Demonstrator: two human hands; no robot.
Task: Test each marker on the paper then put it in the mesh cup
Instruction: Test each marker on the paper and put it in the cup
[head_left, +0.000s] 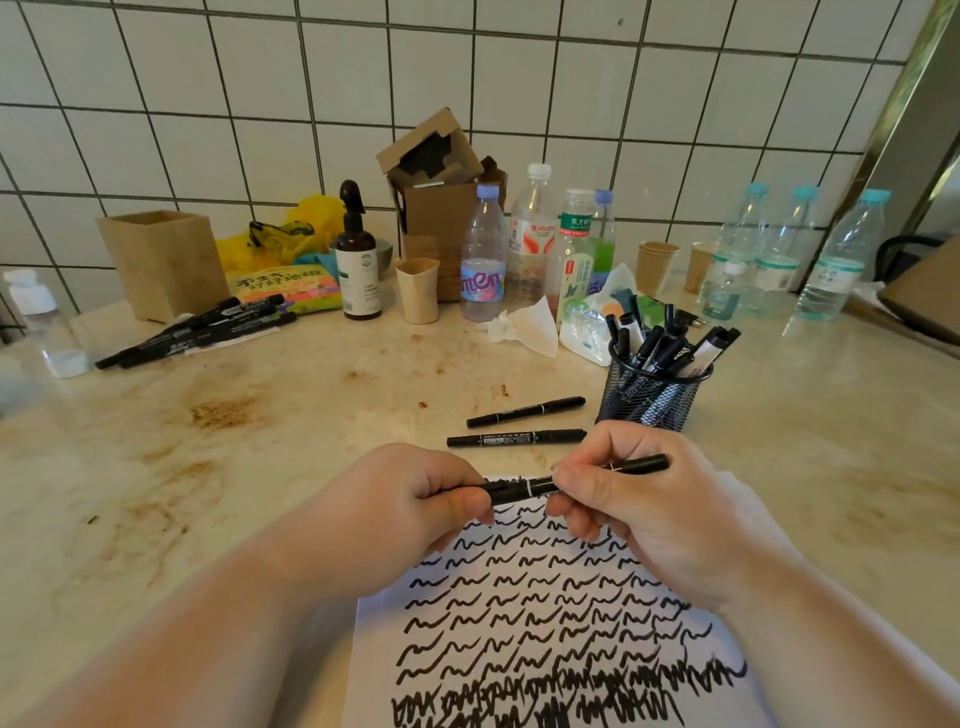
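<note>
Both hands hold one black marker (527, 488) level above the top edge of the paper (545, 613). My left hand (410, 504) pinches its left end, and my right hand (639, 499) grips its right half, whose tail sticks out past the fingers. The white sheet is covered with rows of black squiggles. The black mesh cup (649, 389) stands just beyond my right hand with several markers upright in it. Two more black markers (524, 411) (517, 438) lie on the counter between the cup and my hands.
A pile of several black markers (197, 330) lies at the far left beside a wooden box (161, 262). Bottles (483, 260), paper cups (418, 291), a crumpled tissue (524, 327) and a cardboard box (436, 208) line the tiled wall.
</note>
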